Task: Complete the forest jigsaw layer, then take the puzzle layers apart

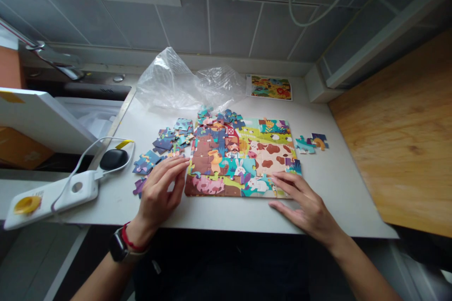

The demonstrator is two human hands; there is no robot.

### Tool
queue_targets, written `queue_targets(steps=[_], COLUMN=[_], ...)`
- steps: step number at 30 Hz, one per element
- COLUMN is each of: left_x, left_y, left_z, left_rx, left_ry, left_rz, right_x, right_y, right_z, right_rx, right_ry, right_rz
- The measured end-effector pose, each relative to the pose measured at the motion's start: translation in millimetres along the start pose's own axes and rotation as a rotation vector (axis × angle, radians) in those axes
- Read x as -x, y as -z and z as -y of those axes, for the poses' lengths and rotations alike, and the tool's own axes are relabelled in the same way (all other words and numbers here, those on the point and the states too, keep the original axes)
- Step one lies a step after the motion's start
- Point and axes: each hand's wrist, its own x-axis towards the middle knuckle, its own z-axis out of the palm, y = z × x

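Fingers (292, 178) of the right hand (312, 209) lie slightly spread on the jigsaw's lower right, thumb apart, perhaps to steady it. At the opposite edge, the left hand (154, 195) has its fingers close together; whether they pinch anything, I can't tell. The jigsaw (270, 155) lies flat on the desk (339, 188) between them, with loose pieces (164, 142) around and atop it, probably for easy reach.

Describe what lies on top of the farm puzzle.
Other puzzle pieces lie on the farm puzzle, some showing white rabbits. The spotted cow is visible, but the farm picture directly under those pieces is covered.
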Motion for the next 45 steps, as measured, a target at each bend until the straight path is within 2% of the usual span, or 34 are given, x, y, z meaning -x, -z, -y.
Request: queue_targets(steps=[4,7,12,19,27,33,38,45], left_x=[4,6,2,2,1,0,0,0], left_y=[3.7,4.8,3.3,-2.2,-1.9,-1.3,-2.8,-2.7], left_z=[-1,-1,0,9,7,7,5,4], left_rx=[0.018,0.024,-0.024,-0.132,-0.111,-0.099,-0.163,-0.189], left_ry=[0.161,0.213,0.174,0.189,0.115,0.08,0.002,-0.031], left_rz=[-0.151,-0.18,-0.13,-0.003,0.067,0.131,0.24,0.318], right_x=[2,1,1,2,4,3,6,15], right_y=[-2,-4,-6,-8,-9,-4,2,9], right_z=[0,-2,-4,-6,-5,-3,-4,-14], right_rx=[0.007,0.003,-0.006,0.01,0.03,0.095,0.142,0.173], right_ry=[0.024,0.052,0.057,0.07,0.082,0.087,0.083,0.079], right_rz=[-0.052,-0.057,-0.059,-0.05,-0.063,-0.071,-0.071,-0.068])
